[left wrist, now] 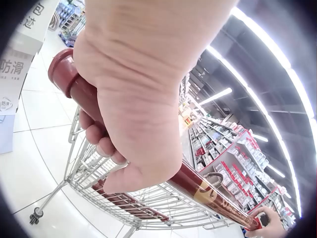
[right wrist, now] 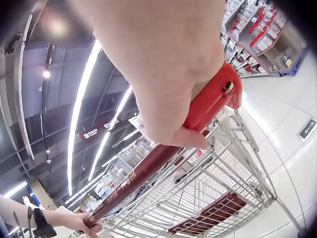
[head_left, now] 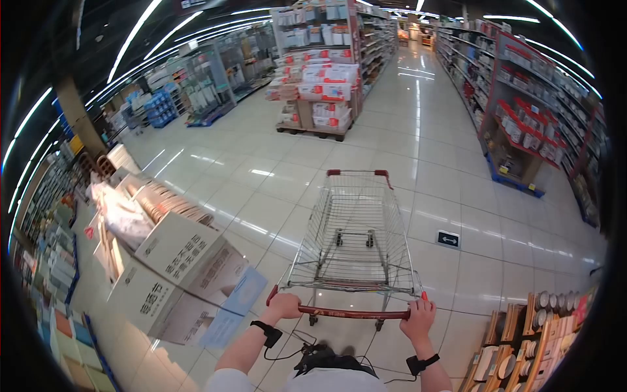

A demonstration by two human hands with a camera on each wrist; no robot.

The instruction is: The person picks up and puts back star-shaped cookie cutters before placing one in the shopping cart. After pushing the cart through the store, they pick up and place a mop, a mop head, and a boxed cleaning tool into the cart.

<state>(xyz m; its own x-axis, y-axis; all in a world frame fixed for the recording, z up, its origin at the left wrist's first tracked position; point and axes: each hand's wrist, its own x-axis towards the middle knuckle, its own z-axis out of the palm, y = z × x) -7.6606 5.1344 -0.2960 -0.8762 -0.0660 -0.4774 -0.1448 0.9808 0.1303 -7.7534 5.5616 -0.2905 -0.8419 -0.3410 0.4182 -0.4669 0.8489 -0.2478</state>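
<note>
A wire shopping cart (head_left: 353, 228) with dark red corner bumpers stands straight in front of me, its basket bare. My left hand (head_left: 285, 306) grips the left end of its dark red handlebar (head_left: 353, 314). In the left wrist view the fingers (left wrist: 94, 134) curl under the bar and the thumb lies along it. My right hand (head_left: 418, 316) holds the other end, beside a bright red end piece (right wrist: 213, 99). In the right wrist view the palm covers the bar there, and most of the fingers are hidden behind the hand.
Large printed cartons (head_left: 176, 261) stand close on the left. A pallet of packaged goods (head_left: 326, 91) sits ahead, left of a long aisle (head_left: 418, 98). Stocked shelves (head_left: 522, 117) line the right, and a rack of kitchenware (head_left: 535, 340) is near at right. An arrow sign (head_left: 448, 240) marks the tiled floor.
</note>
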